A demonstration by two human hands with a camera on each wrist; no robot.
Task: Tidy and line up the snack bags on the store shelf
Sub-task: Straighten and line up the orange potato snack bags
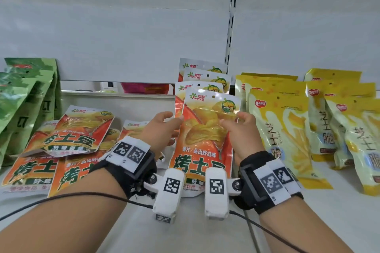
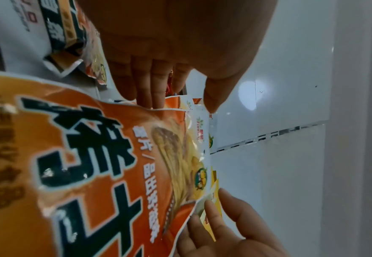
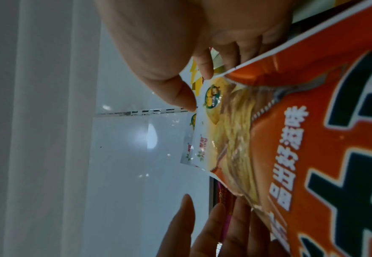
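An orange potato-chip bag [image 1: 201, 150] [image 2: 114, 173] [image 3: 312, 139] stands upright at the front of a row of like bags [image 1: 202, 77] in the middle of the white shelf [image 1: 195, 232]. My left hand [image 1: 175, 127] [image 2: 180, 106] holds its left edge, thumb on the front and fingers behind. My right hand [image 1: 232, 121] [image 3: 198, 90] holds the right edge the same way, near the top corner. Several more orange bags [image 1: 70, 135] lie flat in a loose overlapping pile to the left.
Green bags [image 1: 26, 104] stand in a row at the far left. Yellow snack bags [image 1: 287, 129] stand in two rows on the right, close beside the held bag. A slotted upright [image 1: 231, 26] runs up the white back panel. Cables trail from both wrists.
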